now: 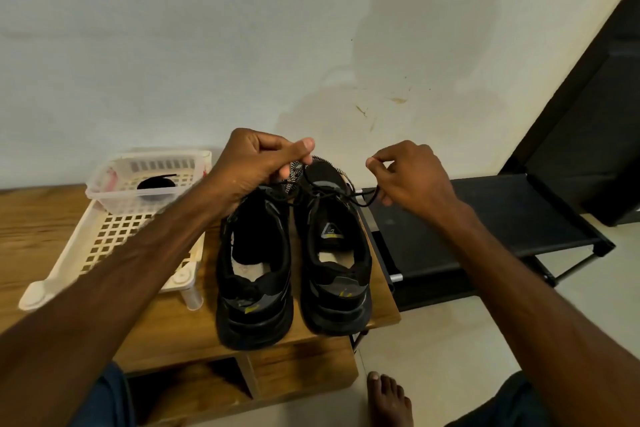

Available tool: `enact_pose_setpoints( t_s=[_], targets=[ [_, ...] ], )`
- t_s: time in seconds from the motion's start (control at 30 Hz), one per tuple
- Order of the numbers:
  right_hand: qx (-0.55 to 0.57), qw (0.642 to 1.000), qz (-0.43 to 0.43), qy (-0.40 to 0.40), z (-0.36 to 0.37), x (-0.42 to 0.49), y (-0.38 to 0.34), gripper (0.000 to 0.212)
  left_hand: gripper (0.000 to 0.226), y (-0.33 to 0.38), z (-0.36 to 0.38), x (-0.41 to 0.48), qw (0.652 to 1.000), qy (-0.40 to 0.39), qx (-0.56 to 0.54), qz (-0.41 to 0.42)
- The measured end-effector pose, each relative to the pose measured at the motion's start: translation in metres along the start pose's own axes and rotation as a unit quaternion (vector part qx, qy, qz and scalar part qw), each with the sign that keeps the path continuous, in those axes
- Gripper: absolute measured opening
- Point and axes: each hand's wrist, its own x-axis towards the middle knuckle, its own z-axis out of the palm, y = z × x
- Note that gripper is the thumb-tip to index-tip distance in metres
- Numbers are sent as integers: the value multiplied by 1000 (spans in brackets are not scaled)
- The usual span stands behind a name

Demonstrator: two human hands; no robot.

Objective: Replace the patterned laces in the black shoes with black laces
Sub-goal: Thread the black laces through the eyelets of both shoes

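Tabletop (45, 232) of brown wood, a black shoe rack (485, 218) standing beyond its right edge, carries a white perforated rack (114, 243) at its left and the black shoes (256, 274) side by side at that right edge, heels toward me. My left forearm (156, 236) hides part of the white rack, whose clear basket (104, 189) holds a coiled black lace (156, 184). My left hand (252, 166) pinches the patterned lace (292, 177) above the toes, my right hand (412, 177) a black strand (367, 199). Their threading is unclear.

L hand (256, 163) pinches patterned lace (293, 173), R hand (412, 173) black lace (367, 199)
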Motion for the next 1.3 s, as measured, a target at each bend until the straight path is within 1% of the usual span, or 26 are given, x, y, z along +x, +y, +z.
enact_pose_setpoints(
  t_s=[0.1, 0.27, 0.37, 0.4, 0.43, 0.47, 0.5, 0.53, 0.63, 0.7, 0.8, 0.83, 0.9, 0.97, 1.0, 1.07, 1.1, 1.17, 1.23, 1.3],
  targets=[
    [-12, 999, -29, 17, -2, 1, -9, 28, 32, -4, 6, -2, 998, -22, 54, 1],
    [72, 994, -85, 3, 2, 0, -18, 20, 22, -11, 9, 0, 990, -114, 83, -30],
    [91, 984, -145, -39, 6, -1, -23, 44, 18, -11, 8, -2, 981, -161, 108, -5],
    [87, 981, -164, -58, 7, -2, -25, 46, 17, -11, 7, -3, 979, -169, 112, 11],
    [89, 977, -178, -73, 8, -2, -28, 41, 16, -11, 7, -4, 979, -168, 112, 28],
    [92, 976, -181, -81, 8, -3, -29, 32, 16, -10, 6, -4, 981, -153, 109, 41],
    [95, 976, -176, -82, 9, -3, -29, 23, 17, -10, 5, -4, 986, -127, 101, 48],
    [96, 979, -165, -75, 8, -4, -29, 20, 18, -9, 3, -2, 990, -96, 92, 50],
    [118, 982, -138, -50, 3, -3, -25, 30, 18, -13, -3, 3, 994, -40, 90, 46],
    [159, 979, -120, -41, -3, -3, -24, 39, 14, -18, -6, 7, 992, -40, 112, 34],
    [197, 978, -74, -4, -7, -3, -20, 47, 22, -25, -8, 9, 990, -62, 128, 10],
    [197, 978, -64, 2, -6, -2, -17, 49, 21, -26, -7, 9, 990, -60, 126, 5],
    [186, 981, -49, -20, -4, -1, -13, 53, 14, -26, -5, 8, 990, -38, 134, 10],
    [144, 986, -43, -66, -2, -2, -9, 46, 16, -24, -3, 5, 988, -8, 154, 23],
    [117, 989, -50, -81, 0, -2, -9, 38, 18, -24, -2, 4, 986, 0, 163, 30],
    [60, 992, -75, -82, 5, -3, -10, 23, 16, -24, 0, 3, 982, -6, 184, 40],
    [45, 991, -89, -84, 7, -3, -12, 27, 13, -24, 1, 3, 980, -23, 191, 47],
    [62, 985, -124, -98, 9, -5, -19, 38, 10, -26, 6, 3, 975, -66, 201, 65],
    [87, 978, -156, -111, 11, -6, -27, 34, 11, -26, 11, 2, 972, -80, 206, 81],
    [114, 972, -165, -118, 15, -6, -31, 24, 12, -25, 14, 1, 973, -62, 202, 88]
  ],
)
